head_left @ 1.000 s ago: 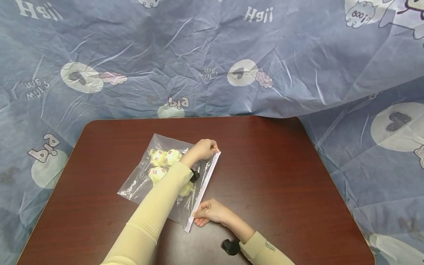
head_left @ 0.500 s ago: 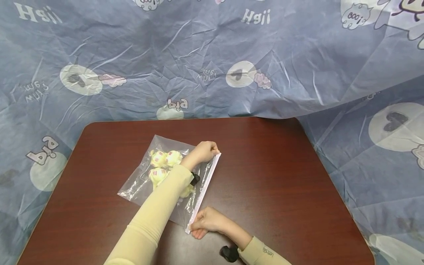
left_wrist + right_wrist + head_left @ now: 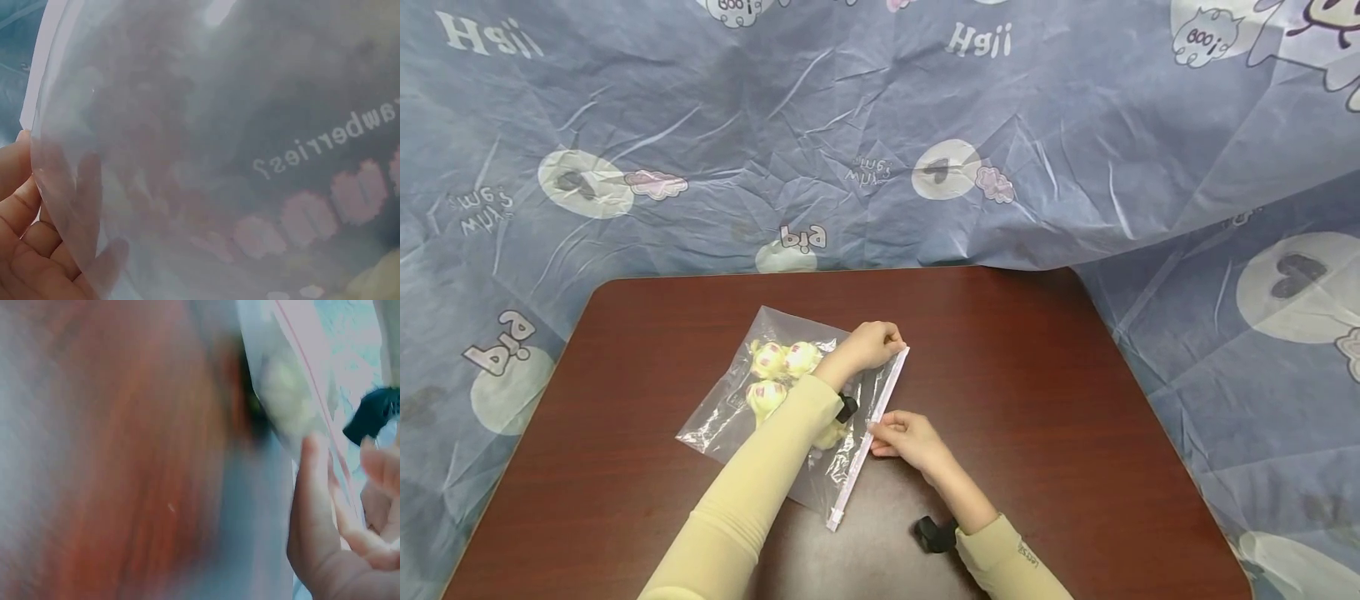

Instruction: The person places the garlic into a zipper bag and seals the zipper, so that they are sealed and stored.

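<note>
A clear slider zip bag (image 3: 737,425) lies tilted on the table, with several pale yellow plush toys (image 3: 767,395) inside. Its white zip strip (image 3: 859,462) runs along the right side, and a small slider (image 3: 837,515) shows at the near end. My left hand (image 3: 874,342) pinches the strip's far corner, the forearm crossing over the bag and covering part of the toys. About midway along the strip, my right hand (image 3: 913,439) holds the edge between thumb and fingers. In the right wrist view, the thumb (image 3: 312,500) and fingers lie on either side of the bag's edge.
The brown wooden table (image 3: 1037,400) extends around the bag. Behind it hangs a blue patterned cloth (image 3: 850,108), which also drapes at both sides. A black wrist camera (image 3: 934,533) sits below the right wrist.
My right hand moved down to the strip's near end, then back up along it to the middle, uncovering the slider. The bag and left hand shifted slightly right.
</note>
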A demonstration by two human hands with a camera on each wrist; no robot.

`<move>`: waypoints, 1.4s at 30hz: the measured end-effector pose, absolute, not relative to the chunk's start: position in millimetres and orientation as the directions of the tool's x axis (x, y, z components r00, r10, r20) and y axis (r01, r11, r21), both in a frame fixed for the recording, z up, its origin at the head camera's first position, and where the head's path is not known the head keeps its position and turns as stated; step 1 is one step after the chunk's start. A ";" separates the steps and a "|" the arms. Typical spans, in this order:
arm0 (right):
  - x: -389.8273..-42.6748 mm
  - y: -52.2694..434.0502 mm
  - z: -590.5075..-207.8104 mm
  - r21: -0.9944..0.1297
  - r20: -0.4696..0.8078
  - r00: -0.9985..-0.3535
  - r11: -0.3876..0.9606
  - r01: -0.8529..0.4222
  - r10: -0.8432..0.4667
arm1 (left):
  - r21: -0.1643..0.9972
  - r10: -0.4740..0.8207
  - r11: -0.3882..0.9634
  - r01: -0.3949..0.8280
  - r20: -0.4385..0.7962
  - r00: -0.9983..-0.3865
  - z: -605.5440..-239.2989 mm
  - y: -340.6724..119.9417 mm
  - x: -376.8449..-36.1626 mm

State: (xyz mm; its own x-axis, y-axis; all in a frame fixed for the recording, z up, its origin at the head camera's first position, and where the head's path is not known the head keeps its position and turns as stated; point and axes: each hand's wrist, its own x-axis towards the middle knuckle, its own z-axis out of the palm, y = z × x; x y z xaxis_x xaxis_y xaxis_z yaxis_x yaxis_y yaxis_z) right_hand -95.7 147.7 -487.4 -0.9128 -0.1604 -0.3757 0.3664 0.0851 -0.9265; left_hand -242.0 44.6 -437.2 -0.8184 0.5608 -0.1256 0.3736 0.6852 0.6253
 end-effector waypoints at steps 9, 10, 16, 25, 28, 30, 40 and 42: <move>-101.7 142.7 -494.0 -0.940 -0.341 -0.939 0.051 0.339 -0.039 | 0.627 0.552 0.680 0.380 -0.096 -0.828 -438.0 43.9 -240.0; -102.1 142.5 -494.1 -0.939 -0.341 -0.940 0.054 0.339 -0.023 | 0.627 0.550 0.677 0.386 -0.082 -0.831 -436.7 43.4 -239.0; -110.1 148.8 -494.7 -0.935 -0.336 -0.939 0.098 0.342 0.075 | 0.655 0.533 0.648 0.389 -0.025 -0.846 -422.7 26.9 -233.0; -132.0 172.7 -496.3 -0.906 -0.284 -0.939 0.266 0.329 0.194 | 0.692 0.434 0.656 0.301 -0.019 -0.901 -422.0 -32.3 -225.9; -138.5 181.5 -496.7 -0.891 -0.270 -0.938 0.314 0.329 0.217 | 0.697 0.367 0.670 0.258 -0.009 -0.930 -428.5 -53.7 -222.4; -142.4 186.8 -496.6 -0.883 -0.262 -0.938 0.336 0.329 0.229 | 0.701 0.324 0.673 0.236 0.007 -0.946 -435.2 -67.6 -220.0; -156.0 204.1 -498.8 -0.851 -0.245 -0.935 0.405 0.334 0.257 | 0.725 0.097 0.688 0.010 -0.079 -0.992 -463.1 -121.8 -207.9; -158.1 206.3 -498.9 -0.843 -0.233 -0.936 0.425 0.330 0.264 | 0.720 0.060 0.692 -0.050 -0.127 -0.990 -466.6 -128.1 -206.2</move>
State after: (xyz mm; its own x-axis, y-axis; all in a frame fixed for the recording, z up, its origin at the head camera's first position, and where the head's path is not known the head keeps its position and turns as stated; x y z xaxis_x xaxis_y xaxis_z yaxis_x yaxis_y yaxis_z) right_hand -158.1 206.3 -498.9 -0.9358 0.2642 -0.2335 0.3302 0.4248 -0.8429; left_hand -206.2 -128.1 -466.6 -0.9901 0.0600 -0.1267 -0.0503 0.6917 0.7204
